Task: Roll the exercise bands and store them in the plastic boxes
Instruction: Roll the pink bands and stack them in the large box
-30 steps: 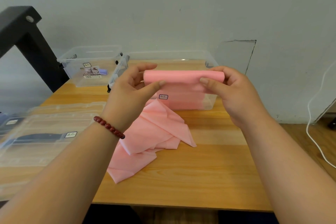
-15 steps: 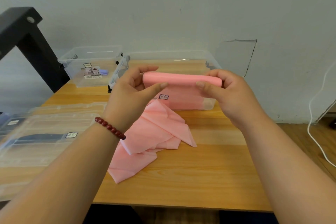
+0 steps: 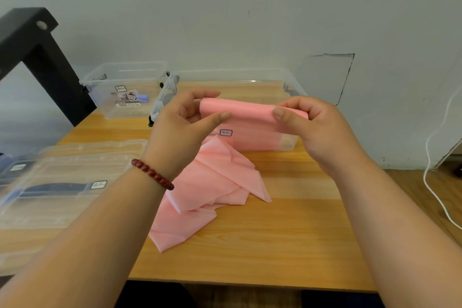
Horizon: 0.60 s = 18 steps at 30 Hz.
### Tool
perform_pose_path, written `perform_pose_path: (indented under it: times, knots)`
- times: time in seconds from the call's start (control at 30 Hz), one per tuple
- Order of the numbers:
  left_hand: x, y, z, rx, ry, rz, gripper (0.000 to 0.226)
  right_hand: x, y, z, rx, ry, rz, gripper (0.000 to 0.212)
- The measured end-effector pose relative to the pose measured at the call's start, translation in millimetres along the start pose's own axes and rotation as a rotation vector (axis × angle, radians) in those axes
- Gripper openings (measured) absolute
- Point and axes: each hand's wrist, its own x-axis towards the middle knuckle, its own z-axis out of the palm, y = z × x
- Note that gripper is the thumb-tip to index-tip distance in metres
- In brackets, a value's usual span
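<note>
Partly rolled pink band (image 3: 246,111), ends hidden under left hand (image 3: 183,130), right hand (image 3: 318,130), both pinching it

Your pink elastic band (image 3: 210,182) lies on the wooden table (image 3: 287,232) before the wide clear plastic box (image 3: 232,74), 1 smaller clear plastic box (image 3: 105,97) left.

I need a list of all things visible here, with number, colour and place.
pink exercise band: 1, pink, roll in both hands, tail on table
large plastic box: 1, clear, behind roll
small plastic box: 1, clear, back left
lidded plastic box: 1, clear, front left
table: 1, wooden, underneath
cable: 1, white, right floor
frame: 1, black, far left
bead bracelet: 1, dark red, left wrist
left hand: 1, pinches roll's left end
right hand: 1, pinches roll's right end
</note>
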Motion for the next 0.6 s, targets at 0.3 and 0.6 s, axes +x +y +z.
perform_pose_path:
  times: [0.3, 0.6]
  knots:
    - [-2.6, -3.8, -0.3, 0.019, 0.010, -0.022, 0.029, -3.6, 1.9, -0.9, 0.014, -0.031, 0.023, 0.013]
    - [-0.8, -5.7, -0.1, 0.050, 0.055, -0.019, 0.016, -2.9, 5.5, 0.4, -0.002, -0.062, 0.040, 0.024]
